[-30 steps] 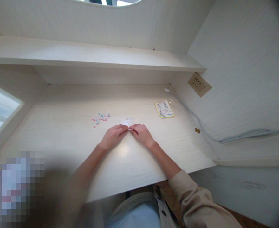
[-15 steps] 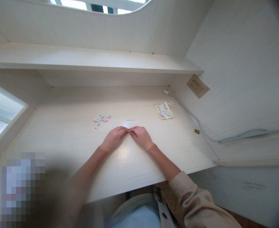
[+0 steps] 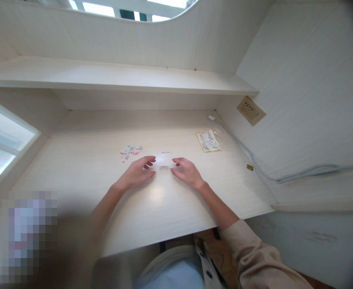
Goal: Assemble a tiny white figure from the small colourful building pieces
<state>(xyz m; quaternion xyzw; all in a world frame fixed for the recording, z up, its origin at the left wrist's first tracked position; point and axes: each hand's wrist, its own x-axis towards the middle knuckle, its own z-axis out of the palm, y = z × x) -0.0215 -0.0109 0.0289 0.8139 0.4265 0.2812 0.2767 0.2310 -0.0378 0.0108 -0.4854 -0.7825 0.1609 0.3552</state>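
Note:
My left hand (image 3: 138,170) rests low over the desk with fingers curved and apart, holding nothing I can see. Opposite it, my right hand (image 3: 187,171) has thumb and fingers spread in the same way. Between them lies a bright, flat whitish piece (image 3: 163,159); glare hides whether it is a clear plate or a sheet. Small greyish bits (image 3: 165,167) show at its near edge and more along its far edge, too small to name. Left of my hands is a loose cluster of tiny pink, white and blue pieces (image 3: 130,151).
A printed card with a yellow border (image 3: 208,141) lies on the desk (image 3: 176,208) at the right. Behind it is a white plug (image 3: 212,117) with a grey cable (image 3: 263,175) along the wall. A small brass-coloured piece (image 3: 249,167) sits near that wall, below a socket (image 3: 251,110).
My hands were together, fingertips pinched on something small. They have parted to left and right, and the fingers have opened, exposing the whitish piece between them.

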